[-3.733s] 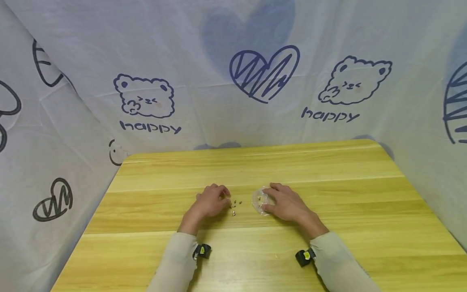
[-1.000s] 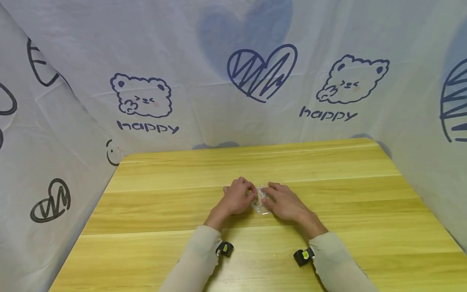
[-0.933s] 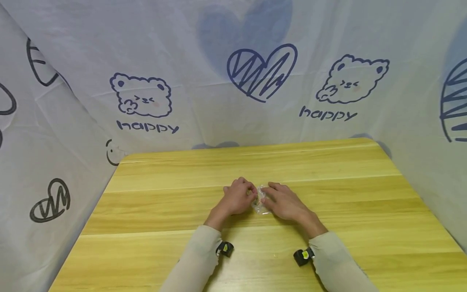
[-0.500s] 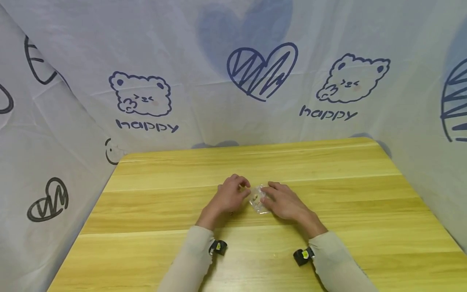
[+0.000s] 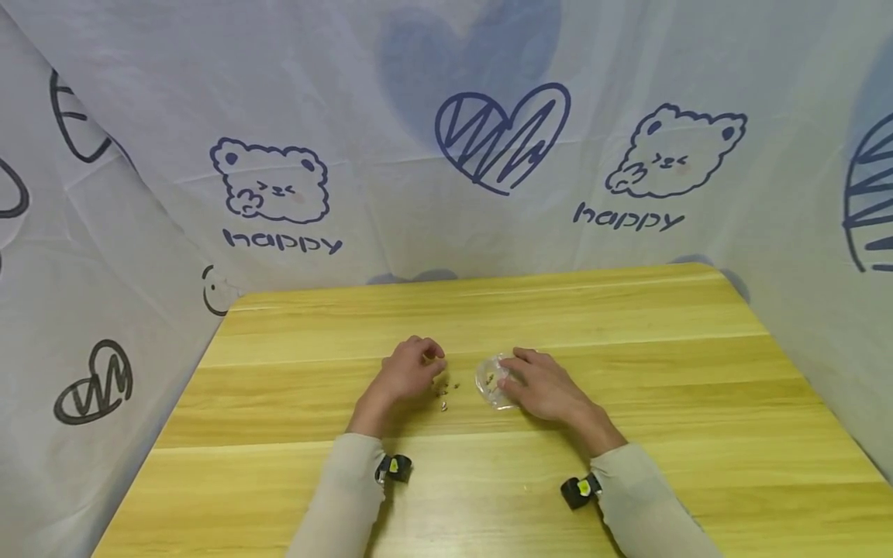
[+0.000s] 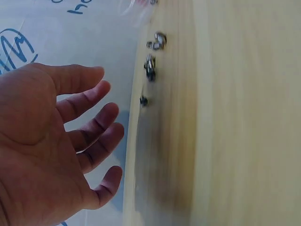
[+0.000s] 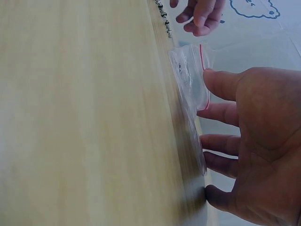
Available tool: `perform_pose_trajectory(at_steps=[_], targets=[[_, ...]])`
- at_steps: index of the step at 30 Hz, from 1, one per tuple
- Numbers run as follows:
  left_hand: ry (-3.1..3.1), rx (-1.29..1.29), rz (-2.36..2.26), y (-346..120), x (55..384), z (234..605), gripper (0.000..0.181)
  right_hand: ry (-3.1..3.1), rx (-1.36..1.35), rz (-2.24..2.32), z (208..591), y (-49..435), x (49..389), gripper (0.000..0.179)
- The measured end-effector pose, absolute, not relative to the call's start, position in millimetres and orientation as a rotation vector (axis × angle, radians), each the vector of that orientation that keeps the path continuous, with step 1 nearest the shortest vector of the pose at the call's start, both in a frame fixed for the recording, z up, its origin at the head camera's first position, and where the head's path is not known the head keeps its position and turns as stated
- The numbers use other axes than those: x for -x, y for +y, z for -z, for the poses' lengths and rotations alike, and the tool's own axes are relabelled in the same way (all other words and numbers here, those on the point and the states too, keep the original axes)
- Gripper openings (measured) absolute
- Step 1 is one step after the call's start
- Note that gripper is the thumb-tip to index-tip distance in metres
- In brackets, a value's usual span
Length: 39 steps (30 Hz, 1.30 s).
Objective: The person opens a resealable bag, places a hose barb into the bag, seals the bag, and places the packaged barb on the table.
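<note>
My right hand [image 5: 547, 385] pinches the mouth of a small clear zip bag [image 7: 190, 77] between thumb and forefinger, at its red seal strip. The bag lies on the table, with a few small metal pieces [image 5: 490, 379] showing inside. To its left, several loose metal pieces like tiny screws [image 6: 150, 68] lie on the wood. My left hand [image 5: 408, 370] hovers right beside them, fingers loosely bent and apart, and nothing shows between them in the left wrist view.
The wood-grain table [image 5: 593, 310] reaches back to a pale cloth [image 5: 391, 217] printed with bears and hearts, which also hangs at both sides. A black wrist camera [image 5: 579, 491] sits at the right cuff, another [image 5: 398, 468] at the left.
My left hand went from the loose pieces to the bag's mouth, then came back left over them. More pieces show in the bag than at first. My right hand stayed at the bag.
</note>
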State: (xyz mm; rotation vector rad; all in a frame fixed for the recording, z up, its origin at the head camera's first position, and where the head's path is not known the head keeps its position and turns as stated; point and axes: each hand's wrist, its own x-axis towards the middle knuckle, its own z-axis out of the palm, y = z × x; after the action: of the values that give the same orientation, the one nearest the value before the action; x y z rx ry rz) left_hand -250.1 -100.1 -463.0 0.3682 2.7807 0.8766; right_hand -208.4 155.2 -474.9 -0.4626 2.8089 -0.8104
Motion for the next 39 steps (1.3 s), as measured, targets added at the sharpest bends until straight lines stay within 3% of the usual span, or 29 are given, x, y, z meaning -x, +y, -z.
perform_pose_trajectory(at_steps=[13, 23, 39], targets=[[2.687, -0.457, -0.692, -118.5, 247.4, 459.1, 0.017, 2.809, 0.443, 0.791, 474.9, 155.6, 210.2, 0.048], [2.741, -0.430, -0.617, -115.1, 247.6, 463.0, 0.002, 2.808, 0.454, 0.792, 473.1, 155.2, 209.5, 0.048], [2.734, -0.451, -0.597, -106.7, 244.5, 465.8, 0.013, 2.809, 0.432, 0.785, 475.7, 154.5, 208.8, 0.047]])
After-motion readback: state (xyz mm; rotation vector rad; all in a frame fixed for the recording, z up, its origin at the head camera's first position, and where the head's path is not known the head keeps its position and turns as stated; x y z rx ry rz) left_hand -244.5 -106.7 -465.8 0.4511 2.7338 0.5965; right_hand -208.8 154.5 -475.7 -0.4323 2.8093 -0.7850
